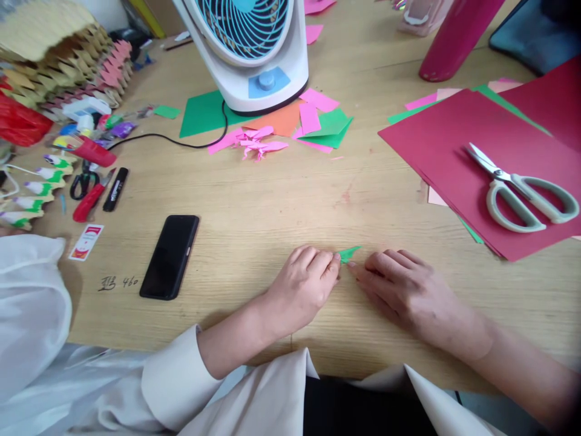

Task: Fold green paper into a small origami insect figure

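Observation:
A small folded piece of green paper lies at the table's near middle, between my two hands. My left hand is closed, its thumb and curled fingers pinching the paper's left end. My right hand rests on the table to the right, its fingers bent and bunched. The right fingertips touch or nearly touch the paper's lower right edge; whether they grip anything is hidden. Part of the green paper is covered by the left thumb and fingers.
Scissors lie on red paper sheets at right. A phone is to the left. Pink folded paper pieces sit before a fan. A red-handled knife and a black marker lie farther left.

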Motion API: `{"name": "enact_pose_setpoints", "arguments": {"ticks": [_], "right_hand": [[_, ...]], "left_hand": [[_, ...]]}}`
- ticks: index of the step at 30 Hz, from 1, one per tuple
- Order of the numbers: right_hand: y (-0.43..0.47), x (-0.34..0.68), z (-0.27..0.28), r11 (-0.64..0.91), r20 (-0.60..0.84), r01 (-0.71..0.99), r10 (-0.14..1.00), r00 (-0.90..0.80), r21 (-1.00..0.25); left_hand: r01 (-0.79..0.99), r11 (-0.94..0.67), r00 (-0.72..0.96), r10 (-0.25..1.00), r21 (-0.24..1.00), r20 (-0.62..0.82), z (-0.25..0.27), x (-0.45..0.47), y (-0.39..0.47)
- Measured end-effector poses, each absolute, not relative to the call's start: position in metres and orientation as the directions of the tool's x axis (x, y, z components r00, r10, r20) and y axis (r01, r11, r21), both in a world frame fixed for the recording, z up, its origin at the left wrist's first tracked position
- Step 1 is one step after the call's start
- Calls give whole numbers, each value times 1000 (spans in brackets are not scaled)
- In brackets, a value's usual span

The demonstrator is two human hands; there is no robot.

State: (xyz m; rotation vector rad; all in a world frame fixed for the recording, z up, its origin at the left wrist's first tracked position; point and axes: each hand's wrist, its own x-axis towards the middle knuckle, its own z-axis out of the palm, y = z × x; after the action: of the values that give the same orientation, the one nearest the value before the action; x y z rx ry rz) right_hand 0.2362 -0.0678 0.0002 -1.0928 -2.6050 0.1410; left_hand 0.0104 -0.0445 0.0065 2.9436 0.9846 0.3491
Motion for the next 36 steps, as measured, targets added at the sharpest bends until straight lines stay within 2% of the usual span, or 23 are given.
{"name": "enact_pose_setpoints", "arguments": {"ticks": [5,10,17,21,26,32,36], "right_hand": [[-69,242,0,711,288,679,700,-654,-185],[-68,247,-2,707,272,673,706,-653,-217],[-66,259,-2,705,238,679,708,-665,-202],[-67,268,-4,688,240,713,721,-650,-135],[-69,269,-1,627,327,778,742,-586,-29],[-74,249,1,702,332,683,705,-627,-200],[-74,242,-3,725,316,631,689,-653,-278]], "left_hand": [[584,-810,791,582,49,190,7,10,-46],[509,-861,851,503,0,154,12,4,-39],[452,-888,883,459,85,97,16,-1,-28],[466,-878,875,475,106,88,17,4,-31],[515,-851,844,524,99,114,14,15,-38],[603,-787,765,617,131,184,9,28,-51],[642,-748,729,664,172,167,8,32,-54]]}}
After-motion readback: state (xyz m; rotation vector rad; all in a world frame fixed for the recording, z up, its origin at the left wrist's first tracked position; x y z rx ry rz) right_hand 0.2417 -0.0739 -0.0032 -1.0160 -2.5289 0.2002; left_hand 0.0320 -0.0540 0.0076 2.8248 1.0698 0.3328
